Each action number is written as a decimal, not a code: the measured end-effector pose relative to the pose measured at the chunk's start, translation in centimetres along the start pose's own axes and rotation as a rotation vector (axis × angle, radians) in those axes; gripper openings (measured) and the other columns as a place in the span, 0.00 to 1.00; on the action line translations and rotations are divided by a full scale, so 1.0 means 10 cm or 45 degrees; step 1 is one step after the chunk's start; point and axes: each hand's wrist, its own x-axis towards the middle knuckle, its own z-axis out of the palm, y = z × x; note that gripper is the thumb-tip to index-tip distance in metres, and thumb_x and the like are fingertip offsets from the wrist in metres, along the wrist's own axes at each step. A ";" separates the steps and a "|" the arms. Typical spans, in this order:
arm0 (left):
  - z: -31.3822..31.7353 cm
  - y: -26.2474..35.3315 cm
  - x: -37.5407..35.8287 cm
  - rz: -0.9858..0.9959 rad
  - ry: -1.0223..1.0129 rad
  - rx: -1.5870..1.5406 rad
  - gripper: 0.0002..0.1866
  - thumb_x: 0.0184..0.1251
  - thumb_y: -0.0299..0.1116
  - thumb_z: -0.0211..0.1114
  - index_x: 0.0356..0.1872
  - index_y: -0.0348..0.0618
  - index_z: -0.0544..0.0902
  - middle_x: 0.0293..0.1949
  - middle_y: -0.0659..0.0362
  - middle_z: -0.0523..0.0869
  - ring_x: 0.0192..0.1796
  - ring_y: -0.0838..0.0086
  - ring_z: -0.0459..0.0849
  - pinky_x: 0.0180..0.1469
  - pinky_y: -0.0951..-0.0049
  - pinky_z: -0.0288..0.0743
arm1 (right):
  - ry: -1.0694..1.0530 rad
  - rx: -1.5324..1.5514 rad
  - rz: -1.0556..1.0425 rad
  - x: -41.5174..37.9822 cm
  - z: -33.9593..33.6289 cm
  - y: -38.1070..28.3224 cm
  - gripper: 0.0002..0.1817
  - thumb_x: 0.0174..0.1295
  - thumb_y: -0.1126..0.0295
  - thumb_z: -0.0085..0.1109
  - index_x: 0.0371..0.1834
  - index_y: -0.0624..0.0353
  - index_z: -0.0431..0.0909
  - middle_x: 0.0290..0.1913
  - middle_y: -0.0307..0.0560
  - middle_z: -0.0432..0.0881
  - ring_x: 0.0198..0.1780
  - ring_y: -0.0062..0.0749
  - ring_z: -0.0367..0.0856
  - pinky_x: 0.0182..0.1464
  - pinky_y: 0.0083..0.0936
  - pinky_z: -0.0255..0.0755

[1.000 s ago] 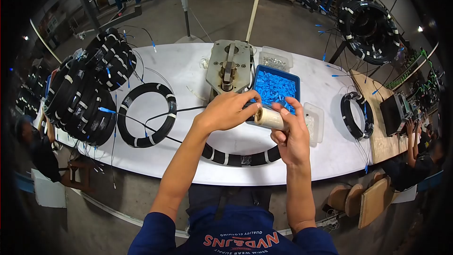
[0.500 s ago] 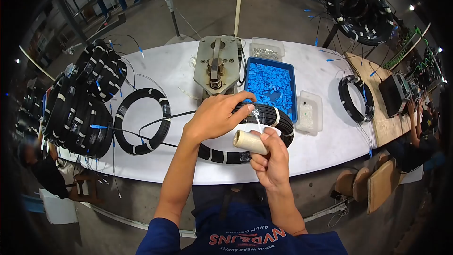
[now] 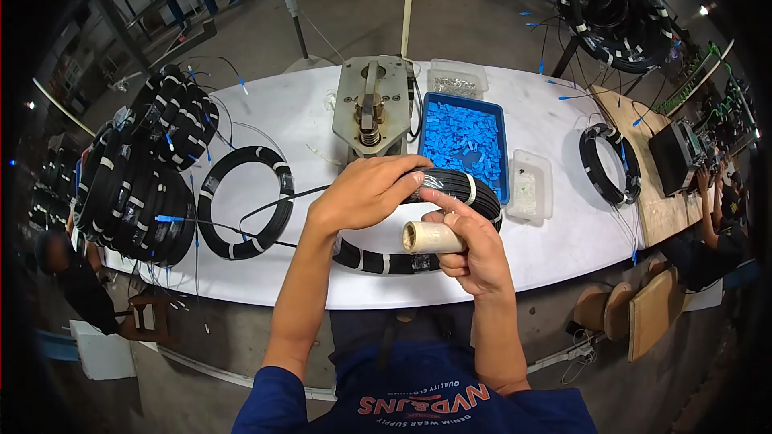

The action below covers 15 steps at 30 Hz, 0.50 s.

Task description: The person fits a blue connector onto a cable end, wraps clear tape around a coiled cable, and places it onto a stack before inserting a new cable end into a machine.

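Observation:
A coil of black cable (image 3: 386, 263) with white bands lies at the table's near edge. Its far right part bulges up by my hands. My left hand (image 3: 362, 193) is closed over the top of the coil, its fingertips at a shiny clear wrapped patch (image 3: 433, 180). In my right hand (image 3: 482, 251) is a small cream-coloured roll of clear film (image 3: 434, 237), its hollow end facing left. The right index finger reaches out to the coil beside the left fingertips. A black cable end runs left from the coil, under my left wrist.
Behind my hands stands a metal clamp press (image 3: 371, 108). Right of it are a blue tray (image 3: 505, 153) of blue connectors and two clear bins (image 3: 532, 185). Other coils (image 3: 245, 202) lie left, several stacked; one coil (image 3: 609, 165) lies right. People sit at both sides.
My right hand has turned the roll nearly level and brought its index finger up to the coil by the left fingertips. The film strand stretched between roll and coil no longer shows clearly.

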 end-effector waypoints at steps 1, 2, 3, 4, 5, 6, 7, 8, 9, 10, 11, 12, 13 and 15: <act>-0.04 0.03 0.01 -0.046 -0.072 -0.016 0.20 0.73 0.39 0.52 0.58 0.39 0.79 0.45 0.47 0.87 0.46 0.56 0.86 0.48 0.62 0.76 | -0.004 -0.019 0.013 0.00 0.00 -0.02 0.22 0.74 0.72 0.42 0.70 0.63 0.68 0.42 0.40 0.79 0.16 0.08 0.55 0.14 0.11 0.47; -0.07 0.05 0.02 -0.092 -0.145 -0.033 0.21 0.73 0.39 0.52 0.61 0.39 0.78 0.48 0.47 0.86 0.48 0.56 0.86 0.50 0.63 0.76 | -0.007 -0.039 0.024 0.00 0.00 -0.03 0.23 0.74 0.72 0.42 0.70 0.63 0.68 0.42 0.40 0.79 0.16 0.08 0.55 0.15 0.11 0.47; -0.08 0.02 0.02 -0.095 -0.147 -0.033 0.21 0.73 0.39 0.52 0.61 0.39 0.78 0.48 0.47 0.86 0.48 0.56 0.86 0.50 0.63 0.76 | -0.006 -0.036 0.027 0.00 -0.01 -0.05 0.23 0.74 0.72 0.42 0.70 0.63 0.68 0.42 0.40 0.79 0.16 0.08 0.55 0.15 0.11 0.47; -0.08 -0.03 0.02 -0.059 -0.164 -0.072 0.22 0.73 0.39 0.52 0.63 0.40 0.77 0.50 0.47 0.86 0.49 0.57 0.85 0.52 0.64 0.76 | -0.011 -0.069 0.036 -0.01 -0.03 -0.06 0.23 0.74 0.72 0.42 0.71 0.63 0.67 0.42 0.40 0.79 0.16 0.08 0.55 0.15 0.11 0.47; -0.08 -0.06 0.02 -0.022 -0.181 -0.110 0.24 0.73 0.38 0.52 0.65 0.40 0.76 0.52 0.47 0.85 0.51 0.57 0.85 0.54 0.64 0.76 | -0.015 -0.101 0.044 -0.01 -0.03 -0.07 0.23 0.74 0.72 0.43 0.71 0.62 0.66 0.42 0.39 0.79 0.16 0.07 0.55 0.15 0.11 0.46; -0.10 -0.05 0.03 -0.020 -0.184 -0.110 0.24 0.73 0.38 0.52 0.65 0.40 0.76 0.52 0.47 0.85 0.51 0.57 0.85 0.54 0.64 0.76 | -0.012 -0.099 0.042 -0.01 -0.03 -0.08 0.23 0.74 0.72 0.43 0.71 0.62 0.66 0.42 0.39 0.79 0.16 0.07 0.55 0.15 0.11 0.46; -0.12 -0.02 0.03 -0.041 -0.224 -0.109 0.24 0.73 0.39 0.52 0.66 0.40 0.75 0.54 0.46 0.84 0.53 0.57 0.84 0.56 0.64 0.76 | -0.014 -0.128 0.051 -0.01 -0.02 -0.09 0.23 0.73 0.72 0.44 0.71 0.62 0.67 0.41 0.38 0.78 0.16 0.07 0.55 0.15 0.11 0.46; -0.13 -0.01 0.03 -0.065 -0.264 -0.108 0.25 0.74 0.39 0.52 0.67 0.41 0.74 0.56 0.46 0.84 0.54 0.58 0.84 0.57 0.65 0.75 | -0.017 -0.156 0.063 -0.01 -0.01 -0.09 0.23 0.73 0.71 0.45 0.71 0.62 0.67 0.41 0.37 0.78 0.16 0.07 0.55 0.15 0.11 0.46; -0.13 -0.03 0.03 -0.068 -0.266 -0.110 0.25 0.74 0.39 0.52 0.67 0.41 0.74 0.56 0.46 0.84 0.54 0.58 0.84 0.57 0.65 0.75 | -0.016 -0.154 0.067 -0.01 0.01 -0.08 0.23 0.73 0.71 0.45 0.71 0.62 0.67 0.41 0.37 0.78 0.16 0.07 0.55 0.15 0.11 0.46; -0.14 -0.06 0.04 -0.060 -0.278 -0.114 0.25 0.74 0.40 0.52 0.68 0.41 0.73 0.56 0.46 0.84 0.55 0.59 0.84 0.58 0.65 0.75 | 0.026 -0.196 0.041 -0.01 0.03 -0.07 0.22 0.73 0.71 0.46 0.69 0.62 0.70 0.41 0.36 0.78 0.16 0.07 0.54 0.15 0.11 0.47; -0.14 -0.07 0.05 -0.050 -0.291 -0.118 0.25 0.75 0.40 0.52 0.68 0.41 0.73 0.56 0.46 0.84 0.56 0.59 0.83 0.59 0.66 0.74 | 0.068 -0.238 0.013 -0.01 0.05 -0.06 0.21 0.73 0.71 0.46 0.67 0.63 0.72 0.41 0.36 0.78 0.16 0.07 0.54 0.15 0.11 0.47; -0.14 -0.07 0.04 -0.049 -0.294 -0.118 0.25 0.75 0.40 0.52 0.68 0.41 0.73 0.56 0.46 0.84 0.56 0.59 0.83 0.59 0.66 0.74 | 0.070 -0.236 0.012 0.00 0.05 -0.04 0.21 0.73 0.71 0.46 0.67 0.63 0.72 0.41 0.36 0.78 0.16 0.07 0.54 0.15 0.11 0.47; -0.15 -0.05 0.03 -0.039 -0.286 -0.148 0.25 0.76 0.40 0.52 0.69 0.42 0.72 0.56 0.46 0.83 0.56 0.60 0.83 0.59 0.66 0.74 | 0.090 -0.243 0.000 0.01 0.05 -0.01 0.19 0.72 0.71 0.47 0.63 0.63 0.75 0.39 0.35 0.78 0.16 0.07 0.55 0.15 0.11 0.47; -0.15 -0.06 0.03 -0.031 -0.285 -0.177 0.25 0.77 0.41 0.51 0.70 0.42 0.72 0.55 0.46 0.83 0.56 0.60 0.83 0.59 0.66 0.74 | 0.113 -0.242 -0.013 0.02 0.01 0.02 0.17 0.72 0.70 0.47 0.59 0.64 0.79 0.37 0.35 0.78 0.16 0.07 0.55 0.14 0.11 0.48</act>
